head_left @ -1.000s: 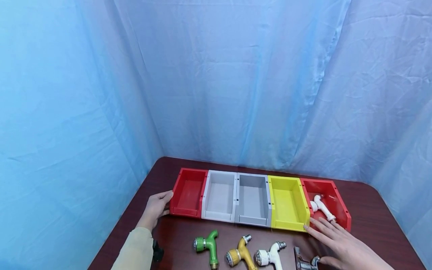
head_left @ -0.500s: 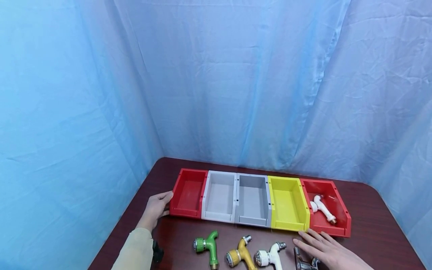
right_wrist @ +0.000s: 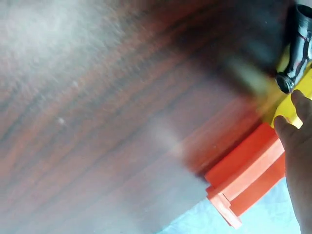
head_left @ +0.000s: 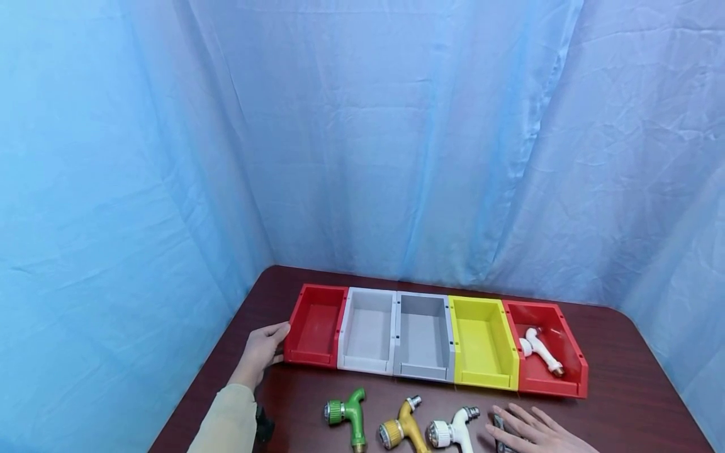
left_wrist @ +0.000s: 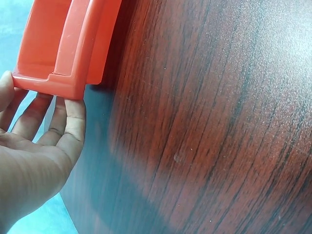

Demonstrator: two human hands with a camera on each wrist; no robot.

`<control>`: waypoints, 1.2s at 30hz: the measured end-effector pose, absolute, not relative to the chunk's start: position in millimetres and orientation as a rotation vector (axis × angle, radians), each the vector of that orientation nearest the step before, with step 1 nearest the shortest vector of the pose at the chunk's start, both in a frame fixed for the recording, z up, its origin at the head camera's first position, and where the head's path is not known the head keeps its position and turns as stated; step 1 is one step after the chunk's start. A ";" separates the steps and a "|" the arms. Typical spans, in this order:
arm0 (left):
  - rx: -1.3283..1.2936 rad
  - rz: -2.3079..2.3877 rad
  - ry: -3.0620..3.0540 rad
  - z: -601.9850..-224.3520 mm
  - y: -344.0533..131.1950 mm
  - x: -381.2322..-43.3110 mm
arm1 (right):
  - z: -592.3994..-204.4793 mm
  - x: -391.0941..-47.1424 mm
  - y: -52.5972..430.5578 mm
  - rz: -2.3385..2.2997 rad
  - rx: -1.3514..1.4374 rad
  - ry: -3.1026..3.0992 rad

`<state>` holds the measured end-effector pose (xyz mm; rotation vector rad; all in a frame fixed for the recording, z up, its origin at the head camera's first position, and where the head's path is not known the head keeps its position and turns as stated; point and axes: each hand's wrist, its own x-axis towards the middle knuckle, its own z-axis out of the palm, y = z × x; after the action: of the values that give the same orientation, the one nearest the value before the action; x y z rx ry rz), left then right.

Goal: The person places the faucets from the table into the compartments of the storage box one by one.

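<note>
My left hand (head_left: 259, 353) holds the left side of a red bin (head_left: 316, 327), the leftmost in a joined row. In the left wrist view, the thumb lies at the rim of this red bin (left_wrist: 73, 39) and the fingers bend against its outer wall. Extended fingers of my right hand (head_left: 538, 433) hover over a chrome faucet (head_left: 498, 423), mostly covered in the head view. Seen from the right wrist, the chrome faucet (right_wrist: 297, 56) sits beyond the fingertips; contact cannot be told. Left of it lie white (head_left: 455, 431), yellow (head_left: 409, 426) and green faucets (head_left: 354, 415).
Along the row follow a white bin (head_left: 367, 330), a grey bin (head_left: 423, 333), a yellow bin (head_left: 481, 343) and another red bin (head_left: 552, 382), which contains a white faucet (head_left: 540, 351). The dark wooden table (head_left: 629, 377) is backed by blue curtains (head_left: 362, 138).
My right hand has drawn back from the front of the right red bin, moving left and nearer, to above the chrome faucet. The left hand keeps its place on the bin.
</note>
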<state>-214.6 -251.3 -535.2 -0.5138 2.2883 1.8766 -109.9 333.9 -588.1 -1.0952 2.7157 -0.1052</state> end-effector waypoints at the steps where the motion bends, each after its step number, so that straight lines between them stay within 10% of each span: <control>1: -0.518 1.878 2.287 -535.0 -251.1 -214.6 | -592.8 -109.1 335.4 -0.113 -1.103 2.726; 36: -0.518 1.853 2.318 -532.6 -248.3 -212.2 | -591.7 -107.3 337.1 -0.136 -1.294 2.730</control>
<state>-212.2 -248.3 -532.6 -0.5180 2.3177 1.8528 -107.3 337.1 -591.7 -1.2944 2.7302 -0.1359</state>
